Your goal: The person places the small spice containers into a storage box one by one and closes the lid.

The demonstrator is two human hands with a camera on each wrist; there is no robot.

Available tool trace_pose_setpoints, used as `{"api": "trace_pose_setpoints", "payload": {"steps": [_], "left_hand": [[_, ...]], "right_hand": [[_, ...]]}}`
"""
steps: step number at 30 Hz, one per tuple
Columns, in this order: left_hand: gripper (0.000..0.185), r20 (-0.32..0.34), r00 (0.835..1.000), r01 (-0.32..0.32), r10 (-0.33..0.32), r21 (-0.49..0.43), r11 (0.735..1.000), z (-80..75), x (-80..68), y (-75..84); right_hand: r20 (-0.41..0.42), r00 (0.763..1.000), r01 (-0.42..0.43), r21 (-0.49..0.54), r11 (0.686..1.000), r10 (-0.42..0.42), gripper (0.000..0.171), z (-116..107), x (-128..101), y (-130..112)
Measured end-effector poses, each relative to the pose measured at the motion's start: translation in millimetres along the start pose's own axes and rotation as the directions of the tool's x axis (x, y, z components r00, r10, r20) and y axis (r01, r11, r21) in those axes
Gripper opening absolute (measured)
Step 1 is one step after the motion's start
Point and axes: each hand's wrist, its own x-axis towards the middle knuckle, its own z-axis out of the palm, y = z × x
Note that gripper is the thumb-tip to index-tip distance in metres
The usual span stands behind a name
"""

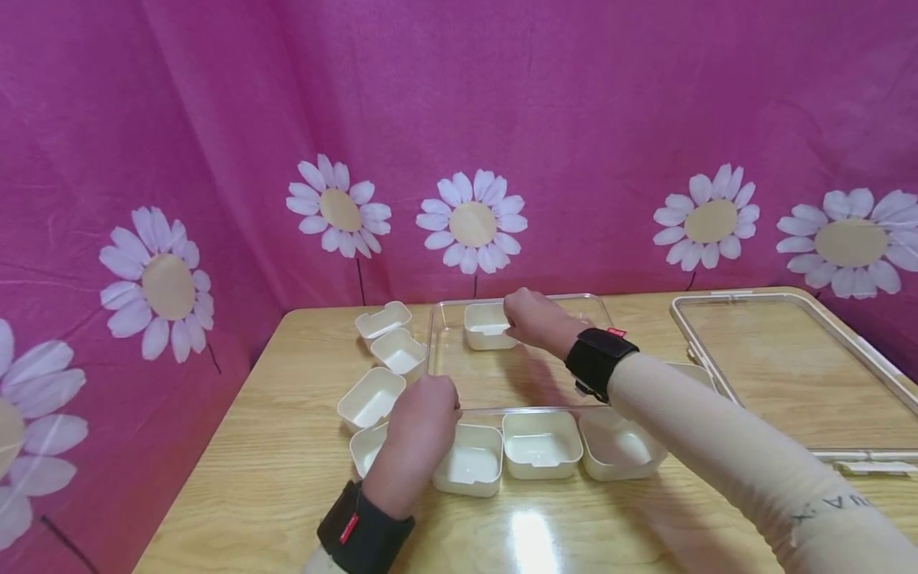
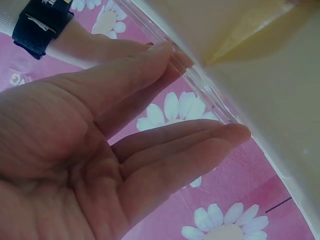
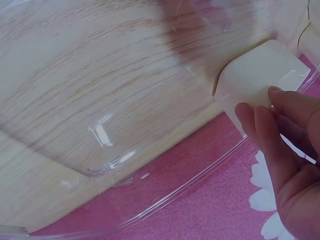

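Note:
A small cream box [image 1: 489, 339] sits inside a large clear plastic box [image 1: 480, 412], near its far side. My right hand [image 1: 538, 319] pinches the small box by its wall, with thumb and fingers on the cream side [image 3: 260, 75] in the right wrist view. At the near left corner of the clear box is my left hand [image 1: 423, 430]. In the left wrist view its thumb and index finger pinch the clear rim [image 2: 210, 92], and the other fingers stretch out straight. Several open cream boxes [image 1: 542, 446] stand along the near and left sides.
On the right lies a clear lid with a cream frame [image 1: 739, 296] and side clips. One more cream box [image 1: 692, 373] is partly hidden behind the right sleeve. A pink curtain [image 1: 588, 119] with daisies hangs behind the wooden table [image 1: 272, 446].

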Motion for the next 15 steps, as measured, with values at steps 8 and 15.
{"api": "trace_pose_setpoints", "payload": {"steps": [8, 15], "left_hand": [[0.010, -0.004, 1.000, -0.007, 0.007, 0.014, 1.000, 0.5, 1.9, 2.6], [0.011, 0.011, 1.000, -0.001, 0.001, 0.024, 1.000, 0.2, 3.6, 5.2]], "right_hand": [[0.038, 0.999, -0.037, 0.001, 0.999, 0.037, 0.019, -2.1, 1.5, -2.8], [0.029, 0.999, -0.031, 0.017, 0.999, 0.031, 0.020, -3.1, 0.9, -7.4]]}}
